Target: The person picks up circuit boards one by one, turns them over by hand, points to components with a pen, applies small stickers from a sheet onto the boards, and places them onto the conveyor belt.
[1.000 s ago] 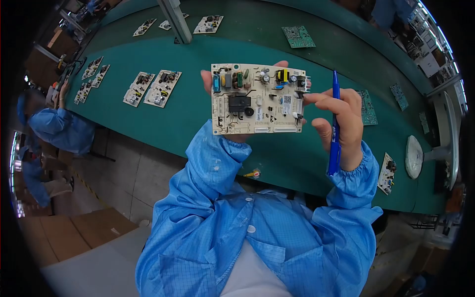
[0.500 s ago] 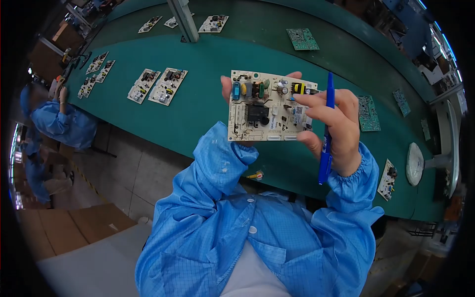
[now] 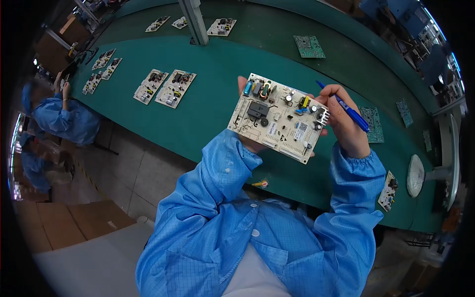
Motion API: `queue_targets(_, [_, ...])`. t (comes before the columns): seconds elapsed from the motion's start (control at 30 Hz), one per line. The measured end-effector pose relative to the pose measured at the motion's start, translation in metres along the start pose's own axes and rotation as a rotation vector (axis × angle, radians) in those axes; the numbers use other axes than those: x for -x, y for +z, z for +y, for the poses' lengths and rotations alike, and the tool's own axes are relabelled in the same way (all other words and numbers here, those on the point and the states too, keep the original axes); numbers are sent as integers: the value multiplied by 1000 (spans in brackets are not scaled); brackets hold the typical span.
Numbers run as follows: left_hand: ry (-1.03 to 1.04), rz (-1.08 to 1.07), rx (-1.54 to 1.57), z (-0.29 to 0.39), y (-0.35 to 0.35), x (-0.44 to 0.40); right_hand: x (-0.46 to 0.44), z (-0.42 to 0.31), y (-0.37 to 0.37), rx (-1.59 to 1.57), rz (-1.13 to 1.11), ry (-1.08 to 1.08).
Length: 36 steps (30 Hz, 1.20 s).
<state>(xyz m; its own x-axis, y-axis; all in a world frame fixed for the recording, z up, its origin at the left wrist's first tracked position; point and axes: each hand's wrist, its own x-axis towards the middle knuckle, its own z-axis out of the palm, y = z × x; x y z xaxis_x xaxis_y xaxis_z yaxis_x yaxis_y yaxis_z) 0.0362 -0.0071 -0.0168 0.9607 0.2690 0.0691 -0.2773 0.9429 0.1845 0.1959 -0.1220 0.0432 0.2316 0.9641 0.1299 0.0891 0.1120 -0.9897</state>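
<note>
A cream circuit board point(image 3: 277, 121) is held up in front of my chest, component side facing me and tilted down to the right. My left hand point(image 3: 252, 144) is closed on it from beneath; most of that hand is hidden, with fingertips showing at the edges. On the board sit a black relay, a blue capacitor, coils, a yellow transformer and a printed code label. At the board's right edge, my right hand point(image 3: 345, 123) is closed around a blue pen point(image 3: 352, 115), its tip pointing up and left.
Several similar boards point(image 3: 175, 89) lie on the green table point(image 3: 213, 74) to the left and back. Green-backed boards point(image 3: 309, 46) and a plastic-wrapped roundish item point(image 3: 415, 175) are to the right. A metal post point(image 3: 194, 22) stands at the back. A co-worker point(image 3: 64, 119) sits at left.
The board has turned clockwise and tilted. My right hand has drawn back to its right edge, its fingers off the components, and the pen has swung from upright to slanting.
</note>
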Motion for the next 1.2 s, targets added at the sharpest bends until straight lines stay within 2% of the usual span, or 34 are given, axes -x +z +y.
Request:
queue_targets(0.03, [-144, -276, 70, 4, 3, 0, -4, 5, -1, -123, -3, 56])
queue_targets(0.07, [-134, -211, 24, 8, 0, -2, -9, 9, -3, -243, -7, 110])
queue_targets(0.1, [-123, -147, -21, 11, -5, -4, -15, 13, -4, -173, -12, 106])
queue_targets(0.13, [-151, -44, 112, 14, -7, -9, -21, 19, -5, -152, -9, 104])
queue_targets(0.23, [-210, -141, 197, 26, -23, -18, -41, 34, -8, -182, 17, 155])
queue_targets(0.27, [-251, -122, 346, 31, -27, -24, -51, 43, -12, -282, 29, 177])
queue_targets(0.33, [-130, -181, 421, 36, -45, -32, -77, 60, -17, -462, 106, 258])
queue_targets(0.37, [8, -102, 319, 35, -54, -36, -94, 69, -20, -457, 107, 251])
queue_targets(0.43, [-98, 158, 290, 40, -79, -30, -131, 89, -26, -497, 312, 281])
queue_targets(0.47, [-68, 260, 236, 39, -75, -29, -152, 99, -26, -481, 364, 273])
queue_targets(0.6, [-28, 248, 169, 38, -93, -28, -230, 145, -24, -354, 494, 159])
queue_targets(0.67, [-3, 270, 142, 40, -95, -27, -274, 192, -38, -316, 530, 135])
queue_targets(0.73, [10, 274, 143, 40, -97, -27, -289, 196, -42, 563, 336, 184])
queue_targets(0.77, [19, 280, 146, 40, -97, -27, -287, 198, -50, 840, 373, 216])
queue_targets(0.8, [19, 282, 145, 39, -97, -27, -279, 182, -47, 838, 372, 217])
queue_targets(0.87, [-2, 259, 137, 38, -95, -28, -272, 167, -46, 1297, 557, 184])
queue_targets(0.9, [-2, 261, 140, 38, -95, -27, -273, 170, -49, 1425, 678, 201])
queue_targets(0.93, [-6, 251, 125, 38, -94, -27, -272, 173, -56, 1427, 677, 202])
queue_targets(1.0, [-12, 243, 113, 36, -93, -27, -265, 172, -65, 1532, 672, 474])
queue_targets(1.03, [10, 258, 107, 37, -92, -27, -264, 169, -69, 1533, 672, 475])
queue_targets(1.1, [31, 272, 103, 38, -92, -27, -262, 163, -74, 1346, 558, 606])
queue_targets(1.2, [62, 279, 81, 41, -94, -26, -246, 148, -84, 1210, 592, 541])
